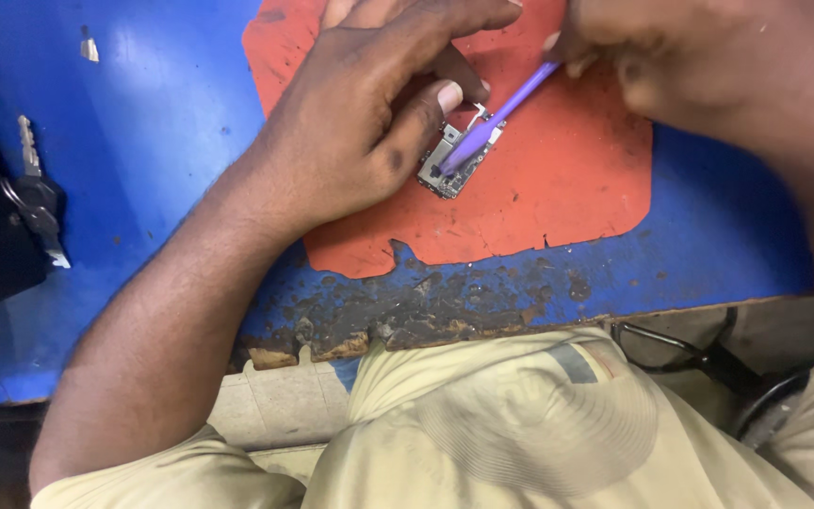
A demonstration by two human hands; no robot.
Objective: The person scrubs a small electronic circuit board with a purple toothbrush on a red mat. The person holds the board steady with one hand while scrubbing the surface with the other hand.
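Small circuit board [457, 160] under left hand [360, 123] thumb, right hand [699, 57] gripping purple brush [496, 118].

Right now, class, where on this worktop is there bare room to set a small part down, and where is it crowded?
Bare blue table lies between the keys at the left edge and the left hand. The lower right of the orange mat is free too. It is crowded at the mat's top, where the left hand, the right hand, the purple tool and the small circuit board meet.
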